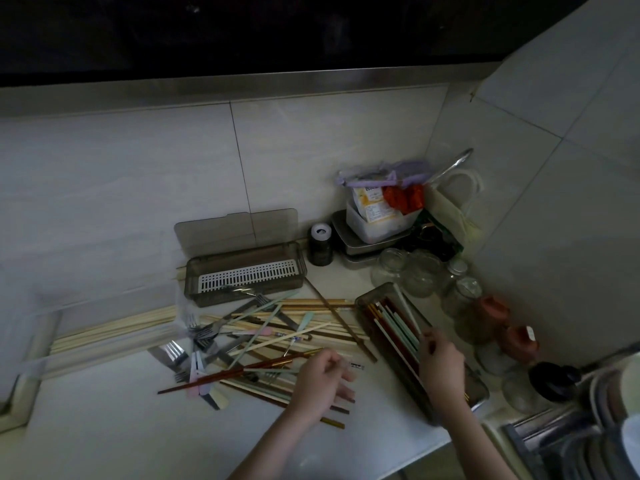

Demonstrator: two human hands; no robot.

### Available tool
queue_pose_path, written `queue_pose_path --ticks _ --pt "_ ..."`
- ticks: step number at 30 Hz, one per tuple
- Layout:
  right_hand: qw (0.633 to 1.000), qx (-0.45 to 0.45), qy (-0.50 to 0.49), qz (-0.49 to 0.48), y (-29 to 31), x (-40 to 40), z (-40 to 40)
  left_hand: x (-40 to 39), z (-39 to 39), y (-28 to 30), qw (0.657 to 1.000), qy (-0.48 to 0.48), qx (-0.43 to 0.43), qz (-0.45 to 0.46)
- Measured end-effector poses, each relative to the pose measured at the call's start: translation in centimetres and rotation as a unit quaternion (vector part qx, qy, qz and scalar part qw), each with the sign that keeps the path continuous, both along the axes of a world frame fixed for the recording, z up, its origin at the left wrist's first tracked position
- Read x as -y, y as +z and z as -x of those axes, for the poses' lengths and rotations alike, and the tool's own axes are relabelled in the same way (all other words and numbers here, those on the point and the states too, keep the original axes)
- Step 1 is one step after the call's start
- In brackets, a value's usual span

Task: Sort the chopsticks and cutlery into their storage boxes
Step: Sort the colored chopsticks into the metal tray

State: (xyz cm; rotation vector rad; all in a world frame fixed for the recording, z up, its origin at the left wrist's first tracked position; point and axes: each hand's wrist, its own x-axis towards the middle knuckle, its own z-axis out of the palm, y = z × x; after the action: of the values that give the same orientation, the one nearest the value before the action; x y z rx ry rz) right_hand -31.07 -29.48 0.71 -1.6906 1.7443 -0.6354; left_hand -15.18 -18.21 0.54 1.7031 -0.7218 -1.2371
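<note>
The left hand point(320, 381) covers the near ends of several chopsticks in the pile point(263, 337); right of that pile, the right hand point(441, 367) hides part of the storage box point(415, 344), and both forearms run off the bottom edge

Two hands: left point(320, 384), right point(441, 367). Two storage boxes: one point(194, 271) by the wall with a slotted tray, one point(481, 393) at right holding chopsticks. One loose heap of chopsticks point(311, 303) and forks point(204, 334), too tangled to count. Several glass jars point(420, 273), number unclear
</note>
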Motion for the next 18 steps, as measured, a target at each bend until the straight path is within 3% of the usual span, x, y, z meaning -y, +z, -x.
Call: queue_pose_path --ticks 2,6,10,14,18 --pt "0.997 -0.069 -0.004 0.020 -0.7 0.7 1.2 -0.3 -0.8 -0.5 1.000 0.021 0.007 -0.003" --pt "0.980 -0.190 0.047 -0.036 -2.5 1.1 2.1 -0.7 -2.5 -2.0 0.998 0.054 0.030 -0.020" --pt "0.984 -0.156 0.078 -0.032 -2.8 0.1 1.8 -0.8 -5.8 -3.2 0.992 0.052 0.111 -0.031" --pt "0.983 -0.146 0.114 0.005 -3.4 -0.6 1.8 -0.7 -10.1 -4.5 0.950 0.081 0.300 -0.035" --pt "0.981 -0.149 0.122 0.017 -3.4 -1.1 1.5 -0.3 -13.2 -5.6 0.918 0.084 0.379 -0.074"
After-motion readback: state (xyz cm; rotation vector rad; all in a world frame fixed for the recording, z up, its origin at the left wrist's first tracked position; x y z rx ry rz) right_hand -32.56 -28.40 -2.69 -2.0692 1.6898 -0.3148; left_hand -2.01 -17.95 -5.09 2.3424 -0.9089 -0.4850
